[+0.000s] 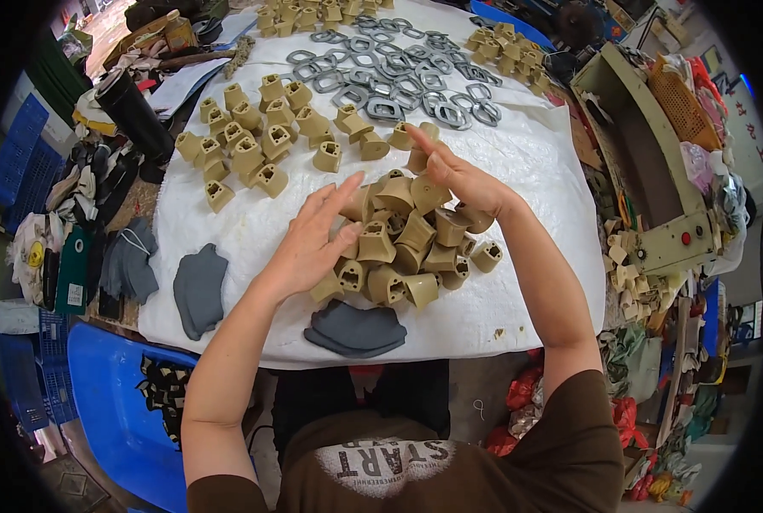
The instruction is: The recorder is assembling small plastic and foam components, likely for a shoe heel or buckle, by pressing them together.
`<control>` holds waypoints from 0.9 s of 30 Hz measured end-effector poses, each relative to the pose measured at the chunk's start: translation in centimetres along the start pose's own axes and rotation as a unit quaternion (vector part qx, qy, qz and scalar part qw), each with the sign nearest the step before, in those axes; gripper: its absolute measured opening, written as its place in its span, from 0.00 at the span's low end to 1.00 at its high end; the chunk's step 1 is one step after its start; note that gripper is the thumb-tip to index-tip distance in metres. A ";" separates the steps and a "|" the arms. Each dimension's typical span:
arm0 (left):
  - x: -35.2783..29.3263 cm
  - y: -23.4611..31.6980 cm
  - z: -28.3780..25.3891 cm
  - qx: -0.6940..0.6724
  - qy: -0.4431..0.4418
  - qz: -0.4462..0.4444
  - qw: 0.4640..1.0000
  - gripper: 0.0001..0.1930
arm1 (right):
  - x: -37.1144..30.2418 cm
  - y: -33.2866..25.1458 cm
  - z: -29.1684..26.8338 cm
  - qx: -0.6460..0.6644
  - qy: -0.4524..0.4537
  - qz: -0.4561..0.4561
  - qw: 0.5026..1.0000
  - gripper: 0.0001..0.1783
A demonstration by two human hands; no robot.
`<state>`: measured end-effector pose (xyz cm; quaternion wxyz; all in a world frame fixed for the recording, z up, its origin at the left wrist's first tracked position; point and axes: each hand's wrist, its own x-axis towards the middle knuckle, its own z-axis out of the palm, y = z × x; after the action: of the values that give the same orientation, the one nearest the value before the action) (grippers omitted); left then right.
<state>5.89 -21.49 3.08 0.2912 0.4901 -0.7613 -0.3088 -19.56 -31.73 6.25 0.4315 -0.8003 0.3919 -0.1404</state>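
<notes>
A heap of tan moulded plastic pieces with hollow ends lies before me on the white cloth. My left hand rests against the heap's left side, its fingers stretched out and nothing gripped. Cupped along the far right side of the same heap is my right hand, fingers extended and partly hidden by its own back. Both hands look open. More tan pieces stand in a loose group beyond my left hand. Dark grey curved pads lie stacked just in front of the heap.
Many grey squarish rings spread over the far table. Another stack of grey pads sits at the left edge. A black cylinder stands far left, a blue tub lower left, and a greenish metal housing on the right.
</notes>
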 end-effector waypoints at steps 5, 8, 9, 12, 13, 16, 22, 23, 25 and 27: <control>-3.2 0.5 -1.4 -0.005 0.081 0.002 0.997 0.29 | -0.2 -1.2 -0.7 -0.125 -0.105 0.163 0.973 0.38; -5.6 1.3 -1.2 0.017 0.095 -0.003 0.995 0.28 | 0.5 -0.8 -1.3 -0.210 -0.154 0.189 0.947 0.38; -6.2 1.7 -1.2 0.018 0.098 0.001 0.995 0.28 | 0.7 0.0 -1.4 -0.234 -0.137 0.198 0.942 0.36; -8.9 2.3 -1.0 0.022 0.111 -0.021 0.993 0.26 | 0.6 -3.3 0.1 -0.328 -0.089 0.232 0.911 0.33; -9.7 2.4 -1.0 0.008 0.133 -0.024 0.991 0.26 | 0.2 -3.1 0.4 -0.330 -0.088 0.232 0.911 0.33; -11.8 2.6 -0.7 -0.016 0.174 -0.036 0.984 0.24 | -0.9 -0.7 0.4 -0.253 0.015 0.141 0.957 0.29; -15.3 2.8 1.5 -0.048 0.205 -0.059 0.976 0.21 | -1.8 -0.5 -0.6 -0.034 0.007 0.132 0.991 0.23; -15.6 2.8 2.2 -0.048 0.196 -0.062 0.978 0.21 | -1.8 -0.3 -1.1 -0.035 0.009 0.131 0.991 0.23; -16.0 3.1 3.7 -0.051 0.183 -0.069 0.979 0.21 | -1.6 0.2 -2.0 -0.045 -0.123 0.107 0.986 0.26; -16.2 3.2 4.7 -0.020 0.173 -0.055 0.983 0.21 | -1.4 -2.9 -1.5 -0.184 -0.119 0.147 0.965 0.26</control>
<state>6.21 -4.53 0.19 0.4107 0.5709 -0.6653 -0.2504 -19.88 -30.59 9.66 0.3365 -0.8104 0.4701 0.0947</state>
